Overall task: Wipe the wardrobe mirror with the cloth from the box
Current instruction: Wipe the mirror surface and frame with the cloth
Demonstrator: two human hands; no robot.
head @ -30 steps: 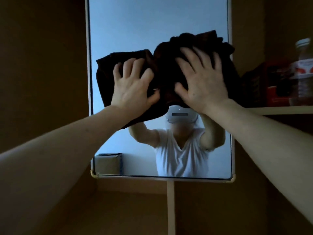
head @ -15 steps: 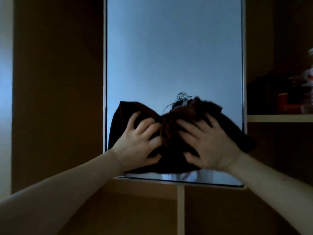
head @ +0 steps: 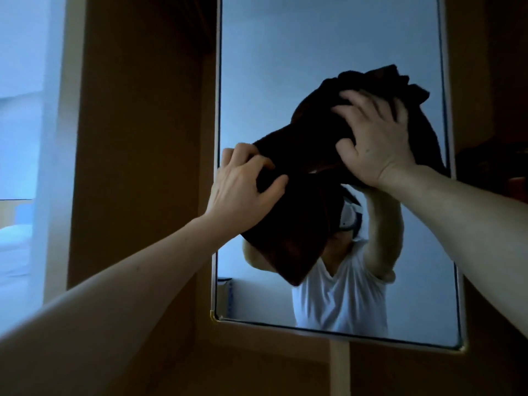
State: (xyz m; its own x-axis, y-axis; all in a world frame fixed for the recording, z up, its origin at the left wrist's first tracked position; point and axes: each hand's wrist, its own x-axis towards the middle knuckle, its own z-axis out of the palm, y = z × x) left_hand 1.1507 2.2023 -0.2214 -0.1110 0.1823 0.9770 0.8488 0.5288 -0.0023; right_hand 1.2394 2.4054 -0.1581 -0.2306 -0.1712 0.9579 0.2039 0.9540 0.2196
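While both arms reach up and forward in the head view, the left hand and right hand sit on one dark cloth that lies against the mirror.

Left hand: fingers curled, thumb hooked into a fold, grasping the cloth's middle bunch right at the mirror's left edge.

Right hand: higher and to the right of the left hand, further up the glass. Fingers are bent and spread, clawed into the upper wad of cloth, with the thumb dug in too. It is grasping, not flat.

The cloth runs diagonally between the hands. Its crumpled top sticks out above the right hand's fingertips, and a loose pointed flap hangs below the left hand. The hands are near each other but not touching.

Below the right hand the glass reflects the person: raised arms, white T-shirt, and a pale headset partly hidden by the cloth.

Left of the left hand is a brown wardrobe panel. Further left is a bright window area, washed out. Right of the right hand, past the mirror's frame, are dark shapes, too dim to tell.

Below both hands is the mirror's bottom edge, with a narrow pale strip under it. The scene is dim and bluish.
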